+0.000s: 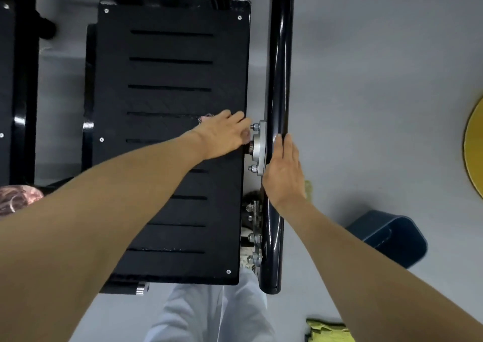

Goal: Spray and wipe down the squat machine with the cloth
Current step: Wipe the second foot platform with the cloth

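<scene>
The black rectangular slotted footplate point(167, 75) had a matt, finely textured surface that looked coated or rubbery, with small bright metal screws set in it. To its right, the black round frame tube point(281, 67) was smooth, glossy painted metal with light streaks along it. Between them, the silver bearing bracket point(260, 145) was bare, dull-polished metal with 2 steel nuts. The grey floor point(379, 80) was smooth and matt. At the near right, the dark blue bin point(392, 237) looked like smooth plastic with a soft sheen, and the yellow-green cloth point(326, 331) was soft, crumpled fabric.
</scene>
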`<state>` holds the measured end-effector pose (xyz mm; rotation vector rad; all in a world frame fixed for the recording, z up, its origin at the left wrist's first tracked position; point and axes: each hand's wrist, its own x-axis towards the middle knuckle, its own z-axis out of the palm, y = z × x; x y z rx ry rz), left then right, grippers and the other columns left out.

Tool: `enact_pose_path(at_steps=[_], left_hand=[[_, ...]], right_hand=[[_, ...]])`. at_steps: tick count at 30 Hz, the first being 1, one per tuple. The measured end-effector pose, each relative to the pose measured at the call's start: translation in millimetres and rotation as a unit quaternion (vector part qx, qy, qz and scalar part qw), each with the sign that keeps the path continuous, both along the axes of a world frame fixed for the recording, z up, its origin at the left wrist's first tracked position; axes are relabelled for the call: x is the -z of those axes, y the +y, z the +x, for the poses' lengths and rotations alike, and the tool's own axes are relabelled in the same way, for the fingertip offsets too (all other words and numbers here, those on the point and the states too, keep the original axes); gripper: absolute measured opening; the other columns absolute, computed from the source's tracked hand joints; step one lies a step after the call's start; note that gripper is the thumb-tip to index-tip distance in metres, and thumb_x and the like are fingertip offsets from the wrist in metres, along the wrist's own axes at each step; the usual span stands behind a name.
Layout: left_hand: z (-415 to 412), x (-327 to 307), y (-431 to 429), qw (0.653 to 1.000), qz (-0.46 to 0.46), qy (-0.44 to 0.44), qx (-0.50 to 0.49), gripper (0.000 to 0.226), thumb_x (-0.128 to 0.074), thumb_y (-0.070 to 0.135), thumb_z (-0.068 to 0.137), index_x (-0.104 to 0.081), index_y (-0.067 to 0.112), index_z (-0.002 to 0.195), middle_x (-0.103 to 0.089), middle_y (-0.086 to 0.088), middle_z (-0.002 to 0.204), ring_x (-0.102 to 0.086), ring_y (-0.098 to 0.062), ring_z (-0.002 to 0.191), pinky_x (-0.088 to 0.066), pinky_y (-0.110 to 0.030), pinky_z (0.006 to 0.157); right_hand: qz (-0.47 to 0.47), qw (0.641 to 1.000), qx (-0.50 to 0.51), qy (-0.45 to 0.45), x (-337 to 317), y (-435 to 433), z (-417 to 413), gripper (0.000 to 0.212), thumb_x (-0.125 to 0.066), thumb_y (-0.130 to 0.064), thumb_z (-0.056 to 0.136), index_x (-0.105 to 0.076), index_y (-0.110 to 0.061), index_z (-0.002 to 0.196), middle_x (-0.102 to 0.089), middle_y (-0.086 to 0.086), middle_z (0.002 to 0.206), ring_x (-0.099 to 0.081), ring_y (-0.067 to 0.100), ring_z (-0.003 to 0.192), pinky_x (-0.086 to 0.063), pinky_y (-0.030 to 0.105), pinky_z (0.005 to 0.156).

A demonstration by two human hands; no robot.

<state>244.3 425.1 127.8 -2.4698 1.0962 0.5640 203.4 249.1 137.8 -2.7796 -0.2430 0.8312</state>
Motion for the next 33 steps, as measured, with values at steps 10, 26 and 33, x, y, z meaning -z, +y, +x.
enact_pose_path(at_steps=[10,26,33], left_hand=[[15.7,4.1,27.7,0.987,-0.096,0.019,0.128,0.037,-0.069,0.02,0.082,-0.062,0.012,0.117,-0.056,-0.005,0.102,-0.052,-0.022,0.087,-0.046,-0.033,0.072],[64.5,7.1,30.2,0.977,-0.082,0.057,0.19,0.041,-0.053,0.01,0.091,-0.049,0.012,0.132,-0.047,-0.009,0.122,-0.045,-0.025,0.107,-0.043,-0.037,0.088],[137.9,-0.2,44.9,0.997,-0.011,-0.029,-0.066,0.043,-0.043,0.008,0.093,-0.042,0.006,0.136,-0.039,-0.014,0.123,-0.038,-0.031,0.113,-0.036,-0.04,0.091]], right_hand=[[0.005,0.973,0.218,0.081,7.3,44.8,94.5,0.059,-0.055,-0.028,0.096,-0.027,-0.001,0.14,-0.047,0.015,0.133,-0.05,0.03,0.119,-0.044,0.036,0.09],[-0.08,0.966,0.207,0.132,-5.5,46.4,128.1,0.036,-0.061,-0.006,0.089,-0.05,-0.003,0.123,-0.059,0.013,0.122,-0.058,0.027,0.113,-0.047,0.029,0.085],[-0.084,0.967,0.194,0.143,-13.6,48.6,125.7,0.037,-0.051,0.002,0.091,-0.046,0.0,0.128,-0.057,0.014,0.123,-0.057,0.028,0.114,-0.048,0.029,0.084]])
